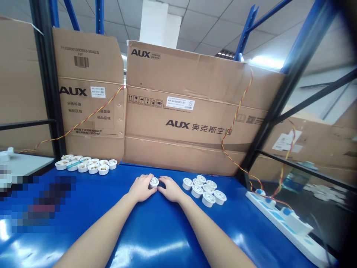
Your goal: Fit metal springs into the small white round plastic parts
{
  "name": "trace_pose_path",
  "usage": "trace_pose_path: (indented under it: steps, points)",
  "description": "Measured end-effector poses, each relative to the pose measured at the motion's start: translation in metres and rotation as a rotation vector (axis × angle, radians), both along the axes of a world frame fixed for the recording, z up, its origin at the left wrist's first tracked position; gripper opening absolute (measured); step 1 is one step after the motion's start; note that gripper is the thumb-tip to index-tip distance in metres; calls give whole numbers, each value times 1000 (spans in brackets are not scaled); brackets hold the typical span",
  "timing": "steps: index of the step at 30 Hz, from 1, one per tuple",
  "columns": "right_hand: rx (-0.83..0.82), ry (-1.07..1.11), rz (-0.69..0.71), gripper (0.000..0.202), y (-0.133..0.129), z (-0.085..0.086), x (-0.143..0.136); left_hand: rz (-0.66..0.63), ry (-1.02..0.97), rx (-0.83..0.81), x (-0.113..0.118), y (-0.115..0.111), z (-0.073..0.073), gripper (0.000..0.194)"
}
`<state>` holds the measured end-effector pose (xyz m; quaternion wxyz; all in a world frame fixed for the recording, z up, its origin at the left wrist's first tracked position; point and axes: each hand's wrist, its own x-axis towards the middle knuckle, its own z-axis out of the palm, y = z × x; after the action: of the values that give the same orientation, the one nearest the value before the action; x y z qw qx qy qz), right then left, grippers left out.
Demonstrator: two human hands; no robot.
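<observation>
Head view: the left hand (142,188) pinches one white round part (154,182); the right hand (171,190) adjoins it, grip unclear. Filled cups (103,170) stand left, similar parts (208,199) right; work appears partway.

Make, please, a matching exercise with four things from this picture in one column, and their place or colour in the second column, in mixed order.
Things
1. Small white round part
2. Table
3. Power strip
4. Twisted wire in front of the wide carton

Places and colours
A. Red and yellow
B. Between the left hand and the right hand
C. At the far right, with plugs in it
D. Blue and shiny, under the hands

Right pairs: 1-B, 2-D, 3-C, 4-A
</observation>
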<state>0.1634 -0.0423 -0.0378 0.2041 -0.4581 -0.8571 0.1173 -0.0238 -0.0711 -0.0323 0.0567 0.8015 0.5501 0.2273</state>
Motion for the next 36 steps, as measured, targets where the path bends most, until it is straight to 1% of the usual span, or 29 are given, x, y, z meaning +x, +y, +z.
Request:
trace_pose_path:
  steps: [16, 25, 36]
  points:
    - [25, -5, 22, 41, 1, -1, 1, -20, 3, 14, -1, 0, 1, 30]
    - [15, -4, 11, 42, 1, 0, 0, -26, -5, 23, -2, 1, -2, 34]
    - [11, 2, 17, 41, 4, -3, 1, -26, -2, 5, -1, -1, 1, 37]
